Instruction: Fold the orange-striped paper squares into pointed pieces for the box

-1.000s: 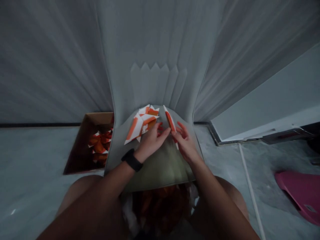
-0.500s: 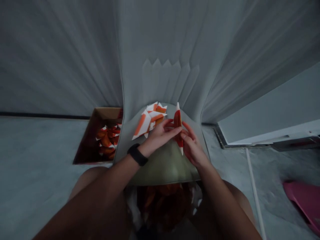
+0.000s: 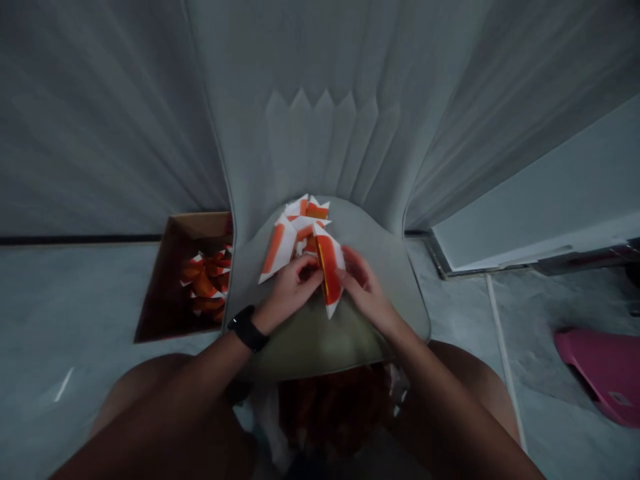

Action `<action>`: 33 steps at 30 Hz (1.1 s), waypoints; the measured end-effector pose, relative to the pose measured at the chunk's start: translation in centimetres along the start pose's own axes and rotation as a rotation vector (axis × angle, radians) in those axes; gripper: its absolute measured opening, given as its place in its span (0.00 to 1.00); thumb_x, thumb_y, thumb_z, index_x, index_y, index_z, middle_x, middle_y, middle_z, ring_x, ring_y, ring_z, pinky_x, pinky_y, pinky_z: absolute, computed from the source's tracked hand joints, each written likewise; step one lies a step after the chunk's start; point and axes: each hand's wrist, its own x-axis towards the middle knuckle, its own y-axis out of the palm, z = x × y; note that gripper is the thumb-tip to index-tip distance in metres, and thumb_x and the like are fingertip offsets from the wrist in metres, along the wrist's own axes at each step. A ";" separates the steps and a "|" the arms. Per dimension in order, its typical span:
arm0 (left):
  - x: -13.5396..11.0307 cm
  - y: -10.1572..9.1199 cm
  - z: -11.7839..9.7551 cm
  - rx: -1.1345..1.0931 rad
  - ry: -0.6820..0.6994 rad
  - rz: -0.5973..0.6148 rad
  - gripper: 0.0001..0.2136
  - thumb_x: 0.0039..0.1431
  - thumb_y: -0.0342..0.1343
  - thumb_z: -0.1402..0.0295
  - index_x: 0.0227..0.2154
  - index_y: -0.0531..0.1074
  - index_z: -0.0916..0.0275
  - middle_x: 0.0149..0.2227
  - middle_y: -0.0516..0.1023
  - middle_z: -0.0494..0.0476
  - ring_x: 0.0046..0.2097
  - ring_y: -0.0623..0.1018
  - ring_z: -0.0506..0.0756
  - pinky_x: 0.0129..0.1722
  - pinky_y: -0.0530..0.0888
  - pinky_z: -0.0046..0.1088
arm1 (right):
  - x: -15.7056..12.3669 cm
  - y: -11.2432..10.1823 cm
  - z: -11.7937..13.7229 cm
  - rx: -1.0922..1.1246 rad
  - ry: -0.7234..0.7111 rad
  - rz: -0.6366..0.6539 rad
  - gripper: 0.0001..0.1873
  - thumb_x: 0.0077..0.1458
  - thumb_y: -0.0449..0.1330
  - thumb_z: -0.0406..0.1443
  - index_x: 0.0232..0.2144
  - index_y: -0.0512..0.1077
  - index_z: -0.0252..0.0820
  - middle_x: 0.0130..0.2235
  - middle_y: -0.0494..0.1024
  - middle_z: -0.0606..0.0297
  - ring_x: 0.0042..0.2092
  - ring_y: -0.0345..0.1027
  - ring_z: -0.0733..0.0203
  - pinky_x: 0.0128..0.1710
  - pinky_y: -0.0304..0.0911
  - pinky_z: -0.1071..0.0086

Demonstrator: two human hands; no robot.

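Note:
Both hands meet over a grey chair seat (image 3: pixel 380 293) and pinch one folded orange-and-white paper piece (image 3: pixel 329 273) between them. My left hand (image 3: pixel 287 293), with a black band on its wrist, grips the piece's left side. My right hand (image 3: pixel 363 290) holds its right side with curled fingers. Just behind the hands a small pile of folded orange-and-white papers (image 3: pixel 293 233) lies on the seat. More orange paper (image 3: pixel 330 413) lies in my lap, partly hidden by my arms.
A brown cardboard box (image 3: pixel 167 293) left of the chair holds several folded orange pieces. A pleated grey curtain (image 3: pixel 100 133) hangs behind. A pink flat object (image 3: pixel 600 373) lies on the floor at right, beside a thin white rod (image 3: pixel 503 360).
The held paper piece has turned from edge-on to broad face up and dropped lower, closer to the pile. The view shifted slightly.

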 end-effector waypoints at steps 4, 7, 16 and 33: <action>-0.4 -0.4 -0.4 0.139 0.107 -0.004 0.03 0.59 0.57 0.68 0.35 0.72 0.62 0.34 0.75 0.53 0.35 0.73 0.51 0.34 0.70 0.27 | -0.4 0.2 0.6 -0.267 -0.166 -0.085 0.29 0.55 0.66 0.46 0.59 0.68 0.51 0.61 0.69 0.56 0.62 0.63 0.47 0.63 0.59 0.47; -0.2 -0.5 -0.8 0.152 0.138 0.049 0.02 0.59 0.57 0.70 0.35 0.72 0.62 0.34 0.74 0.52 0.34 0.73 0.51 0.33 0.70 0.26 | -0.5 0.4 0.7 -0.255 -0.164 -0.015 0.23 0.58 0.64 0.45 0.55 0.72 0.52 0.58 0.73 0.59 0.61 0.66 0.48 0.64 0.59 0.48; 0.3 -0.3 -1.1 0.147 0.144 0.052 0.05 0.62 0.55 0.66 0.33 0.72 0.62 0.33 0.74 0.52 0.34 0.72 0.51 0.33 0.69 0.27 | 0.4 1.0 0.8 -0.120 0.039 -0.019 0.16 0.61 0.57 0.48 0.39 0.79 0.45 0.38 0.82 0.64 0.42 0.75 0.55 0.45 0.70 0.62; 2.3 -1.7 -0.9 0.131 0.039 0.005 0.11 0.63 0.55 0.58 0.33 0.73 0.61 0.30 0.75 0.51 0.32 0.72 0.51 0.31 0.67 0.26 | 1.3 0.3 1.7 -0.128 0.041 -0.070 0.19 0.61 0.54 0.44 0.22 0.71 0.41 0.26 0.74 0.66 0.32 0.68 0.60 0.33 0.63 0.70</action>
